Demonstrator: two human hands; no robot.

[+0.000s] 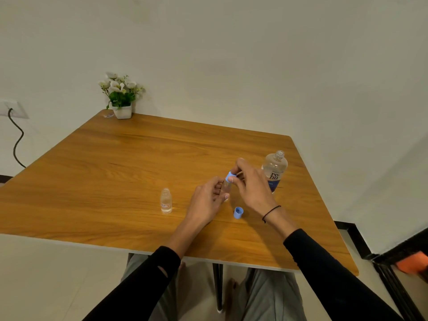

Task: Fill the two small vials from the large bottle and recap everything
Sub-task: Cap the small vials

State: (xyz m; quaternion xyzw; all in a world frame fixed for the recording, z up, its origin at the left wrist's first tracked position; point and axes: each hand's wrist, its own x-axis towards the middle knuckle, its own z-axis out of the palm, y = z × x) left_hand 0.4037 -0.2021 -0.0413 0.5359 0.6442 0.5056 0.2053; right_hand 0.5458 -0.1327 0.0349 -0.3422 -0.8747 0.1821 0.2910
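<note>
While the wooden bench (143,163) filled the middle of the frame, the large bottle (274,171) stood uncapped at centre right, just behind the right hand (251,181). That hand was closed in a pinch on a blue cap (230,177) sitting at the mouth of a small vial (226,188). The left hand (208,200) curled around the vial's body, thumb and fingers pressed to its sides, holding it upright just right of centre. To my eye this was the recapping step, and it would go best with the cap seated square on the threads before any turn, the left hand gripping low and firm so the vial could not spin or tip. Both wrists hung raised above the bench, forearms reaching in from the lower edge. A second vial (166,201) stood open to the left, apparently holding liquid, and a second blue cap (238,212) lay on the bench below the hands.
</note>
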